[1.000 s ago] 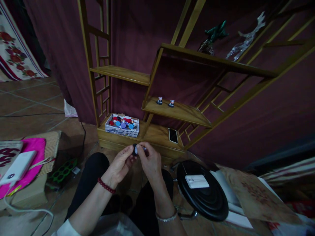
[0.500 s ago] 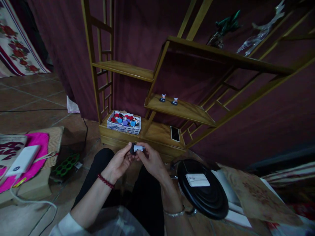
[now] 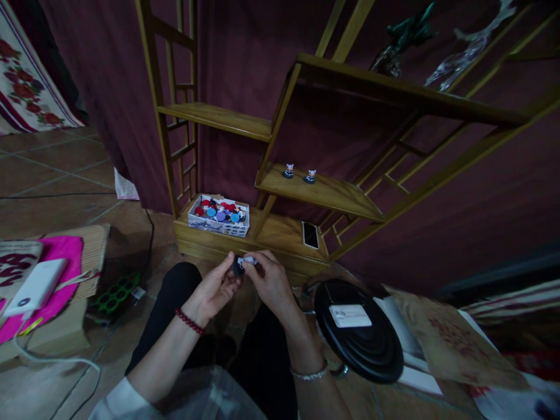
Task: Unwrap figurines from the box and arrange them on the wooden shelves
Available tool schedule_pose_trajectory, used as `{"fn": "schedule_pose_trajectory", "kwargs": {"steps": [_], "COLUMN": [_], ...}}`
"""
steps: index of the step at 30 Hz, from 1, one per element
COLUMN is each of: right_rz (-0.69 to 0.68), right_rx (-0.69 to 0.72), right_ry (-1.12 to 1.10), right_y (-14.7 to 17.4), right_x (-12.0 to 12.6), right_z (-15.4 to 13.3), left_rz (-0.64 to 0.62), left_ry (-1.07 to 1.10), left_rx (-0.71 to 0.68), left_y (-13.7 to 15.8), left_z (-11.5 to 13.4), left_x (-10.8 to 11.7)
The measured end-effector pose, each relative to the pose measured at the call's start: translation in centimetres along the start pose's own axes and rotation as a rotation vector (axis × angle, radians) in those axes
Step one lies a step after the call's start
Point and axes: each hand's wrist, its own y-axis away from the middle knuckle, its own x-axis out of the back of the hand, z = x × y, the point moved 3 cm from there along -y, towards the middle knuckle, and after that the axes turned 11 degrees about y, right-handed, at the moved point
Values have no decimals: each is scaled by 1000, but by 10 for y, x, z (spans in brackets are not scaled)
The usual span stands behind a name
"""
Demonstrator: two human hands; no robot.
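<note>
A small figurine (image 3: 241,264) with a dark round base and a pale body is held between both hands, lying on its side above my knees. My left hand (image 3: 215,290) pinches the dark base between thumb and fingers. Around the pale upper part close the thumb and fingers of my right hand (image 3: 270,284), hiding some of it. Two similar figurines, a left one (image 3: 288,171) and a right one (image 3: 310,176), stand upright on the middle shelf (image 3: 332,195). On the bottom shelf sits a patterned box (image 3: 219,224) filled with several figurines showing red, blue and purple bases.
A phone (image 3: 310,234) lies on the bottom shelf. To my right stands a black round stool (image 3: 359,350) with a white object (image 3: 350,315) on it. A white power bank (image 3: 37,286) with a cable rests on pink cloth at left. Sculptures (image 3: 405,38) occupy the upper shelf.
My right fingers have shifted over the figurine's pale part and now cover more of it. The figurine has turned slightly in my hands. The camera view has shifted a little.
</note>
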Motion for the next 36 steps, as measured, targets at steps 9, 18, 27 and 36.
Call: {"fn": "schedule_pose_trajectory", "kwargs": {"steps": [9, 18, 27, 36], "right_rz": [-37, -145, -153, -198], "right_rx": [13, 109, 122, 186], "right_ry": [-60, -37, -19, 4], "right_y": [-3, -4, -1, -3], "right_x": [-4, 0, 2, 5], "right_z": [3, 4, 5, 1], "left_rz": [-28, 5, -38, -91], "left_ry": [31, -9, -39, -59], "left_rx": [1, 47, 135, 221], "left_y": [-1, -2, 1, 1], "left_z": [3, 1, -5, -6], "left_x": [0, 5, 4, 4]}}
